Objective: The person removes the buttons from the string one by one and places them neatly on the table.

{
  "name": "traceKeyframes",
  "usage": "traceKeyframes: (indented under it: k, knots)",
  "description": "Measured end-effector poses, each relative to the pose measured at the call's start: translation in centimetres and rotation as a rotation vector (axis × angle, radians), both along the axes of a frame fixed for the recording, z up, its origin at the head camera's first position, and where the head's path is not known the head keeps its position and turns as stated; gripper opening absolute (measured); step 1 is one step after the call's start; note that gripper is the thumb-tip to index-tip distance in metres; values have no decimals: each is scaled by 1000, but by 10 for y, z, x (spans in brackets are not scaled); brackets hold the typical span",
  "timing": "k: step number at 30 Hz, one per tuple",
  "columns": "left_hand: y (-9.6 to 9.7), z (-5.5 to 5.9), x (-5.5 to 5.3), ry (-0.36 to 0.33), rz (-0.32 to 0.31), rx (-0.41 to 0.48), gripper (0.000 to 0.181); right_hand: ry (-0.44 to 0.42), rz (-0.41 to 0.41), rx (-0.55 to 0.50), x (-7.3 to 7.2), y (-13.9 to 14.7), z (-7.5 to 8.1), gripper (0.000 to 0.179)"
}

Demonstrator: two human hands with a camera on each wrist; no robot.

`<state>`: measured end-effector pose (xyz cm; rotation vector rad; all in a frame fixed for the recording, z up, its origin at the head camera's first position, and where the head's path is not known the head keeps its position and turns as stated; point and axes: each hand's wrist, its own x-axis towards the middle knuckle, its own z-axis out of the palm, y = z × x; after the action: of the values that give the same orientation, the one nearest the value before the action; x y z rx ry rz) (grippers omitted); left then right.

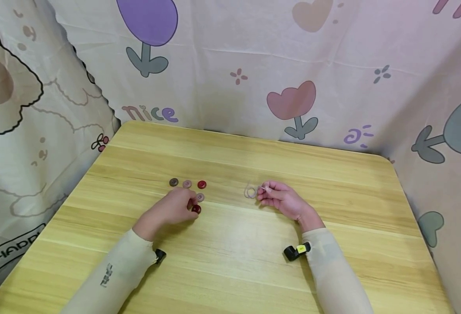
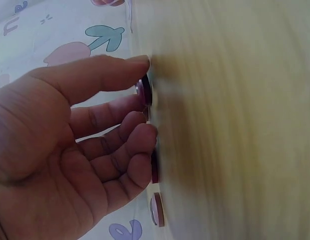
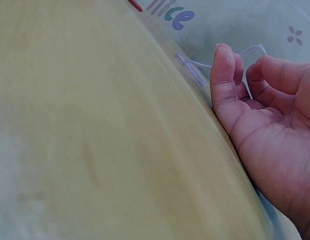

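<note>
My left hand [image 1: 174,206] is low over the table, thumb and forefinger on either side of a dark red button [image 1: 196,209]. That button [image 2: 143,91] stands at the tabletop in the left wrist view, its edge between the fingertips. Just beyond lies a pale pink button [image 1: 201,197]. A brown button [image 1: 173,182], another pink button [image 1: 187,184] and a bright red button [image 1: 201,184] form a row behind the hand. My right hand [image 1: 283,198] pinches the end of a thin whitish string [image 1: 250,192], whose loose coil rests on the table; the string [image 3: 197,64] runs between its fingers.
The light wooden table [image 1: 234,266] has rounded back corners. A patterned curtain [image 1: 222,56] hangs behind it and along both sides. Each sleeve carries a small black wrist camera [image 1: 292,253].
</note>
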<state>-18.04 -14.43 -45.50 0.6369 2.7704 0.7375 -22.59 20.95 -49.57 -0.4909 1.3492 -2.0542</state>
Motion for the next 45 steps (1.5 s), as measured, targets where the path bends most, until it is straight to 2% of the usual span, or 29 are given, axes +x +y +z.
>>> traceKeyframes:
  k: [11,14,17,20,24,27,30,33,37,41,45]
  knots:
    - [11,1,-2,-6,11,-25,18,7,-30,19,2,6,-3,16]
    - [14,1,0,-11,19,-36,18,18,-50,65,3,8,-2,16]
    - [14,5,3,-50,35,-26,20,80,-68,230,8,10,4,20]
    - [13,15,2,-56,59,-6,22,250,-115,529,13,14,15,22]
    - [13,31,-5,-1,96,25,34,477,-200,917,18,29,33,16]
    - [15,39,-11,34,105,38,35,550,-223,1060,22,41,42,12]
    - [18,43,-18,51,85,39,34,583,-192,1093,28,48,44,9]
    - [24,43,-27,59,69,30,36,635,-109,1074,37,49,42,8]
    - [34,41,-42,104,70,-17,37,720,-8,1052,46,45,41,7]
    - [46,41,-53,131,100,-66,39,712,9,1088,49,47,54,20]
    - [58,53,-59,173,145,-77,50,701,-27,1101,42,51,77,43]
